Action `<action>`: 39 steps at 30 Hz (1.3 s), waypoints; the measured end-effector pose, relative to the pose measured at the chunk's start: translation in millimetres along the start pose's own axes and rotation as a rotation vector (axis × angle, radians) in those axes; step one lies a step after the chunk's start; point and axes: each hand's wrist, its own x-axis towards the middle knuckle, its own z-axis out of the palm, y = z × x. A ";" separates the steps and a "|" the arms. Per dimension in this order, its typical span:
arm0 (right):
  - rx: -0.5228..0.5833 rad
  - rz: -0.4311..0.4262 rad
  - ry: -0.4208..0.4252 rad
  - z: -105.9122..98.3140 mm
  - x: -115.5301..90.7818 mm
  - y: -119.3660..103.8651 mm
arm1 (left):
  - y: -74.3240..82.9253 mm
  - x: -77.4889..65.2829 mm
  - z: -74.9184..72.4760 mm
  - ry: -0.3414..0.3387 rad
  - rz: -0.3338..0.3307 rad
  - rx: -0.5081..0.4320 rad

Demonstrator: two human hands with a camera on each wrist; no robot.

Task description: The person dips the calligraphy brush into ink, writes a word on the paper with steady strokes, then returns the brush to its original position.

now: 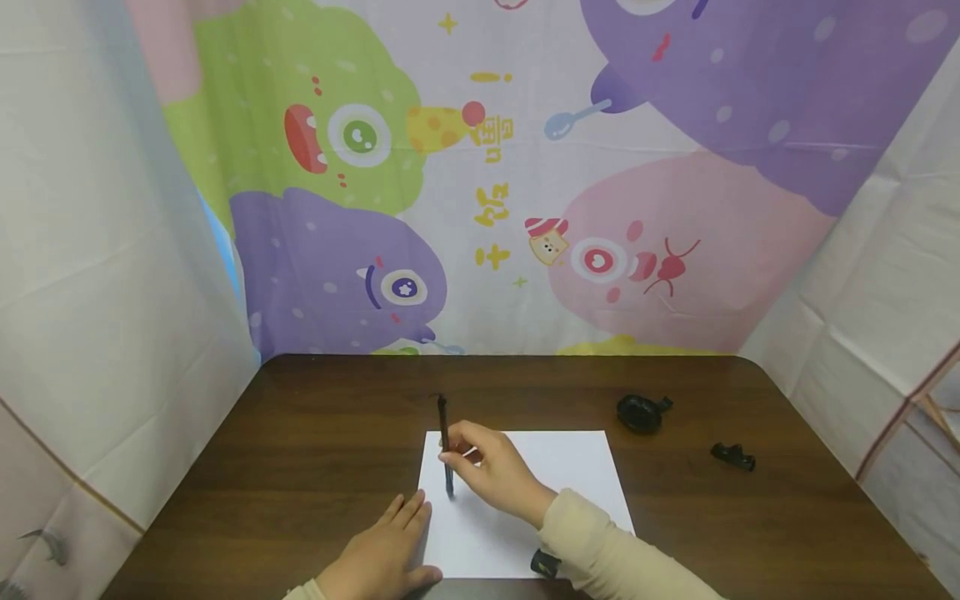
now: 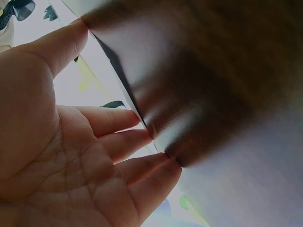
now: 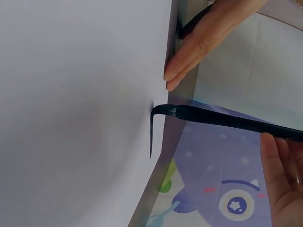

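Your right hand [image 1: 491, 468] has a narrow grip, pinching the brush [image 1: 444, 429] over the left part of the paper [image 1: 555, 467]. The brush's long axis stands nearly upright, bristles pointing down and bent against the paper. Your left hand [image 1: 386, 542] lies with fingers straight at the paper's left edge. The paper's broadest stretch runs right of the brush; past its far right corner, a round black dish [image 1: 639, 414] and a small black piece [image 1: 733, 456] sit on the desk [image 1: 247, 500].
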 end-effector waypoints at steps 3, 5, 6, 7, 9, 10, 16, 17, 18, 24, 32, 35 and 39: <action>0.006 0.005 -0.006 -0.2 -1.1 -2.4 | -0.1 -0.5 0.3 0.010 0.008 0.004; 0.010 0.006 -0.011 -0.2 -1.9 -3.7 | -0.2 -0.7 0.3 0.012 0.011 0.004; 0.012 0.006 -0.014 0.1 -2.6 -4.1 | -0.2 -0.8 0.2 0.012 0.012 0.003; 0.015 0.007 -0.017 0.0 -3.2 -4.9 | -0.2 -0.9 0.1 0.011 0.012 0.002; 0.020 0.005 -0.023 0.1 -4.4 -6.2 | -0.4 -0.8 0.0 0.010 0.010 0.002; 0.022 0.003 -0.025 0.2 -5.0 -6.6 | -0.4 -0.8 0.1 0.010 0.008 0.001; 0.030 -0.006 -0.032 0.5 -8.4 -7.8 | -0.4 -0.4 1.3 0.014 -0.002 -0.001; 0.031 -0.006 -0.032 0.5 -8.8 -8.0 | -0.4 -0.3 1.4 0.016 -0.002 0.000; 0.033 -0.006 -0.032 0.5 -9.3 -8.0 | -0.4 -0.2 1.6 0.018 -0.001 0.000; 0.054 -0.005 -0.037 0.4 -10.9 -9.0 | -0.4 -0.4 2.2 0.031 0.014 0.010; 0.070 -0.012 -0.039 0.4 -12.9 -12.1 | -0.4 -0.6 0.4 0.009 0.011 0.007; 0.081 -0.003 -0.044 0.1 -13.7 -12.8 | 0.2 -0.8 -0.4 0.003 0.010 0.008; 0.096 0.016 -0.050 -0.5 -13.5 -13.2 | 0.9 -1.4 -1.1 0.003 0.007 0.010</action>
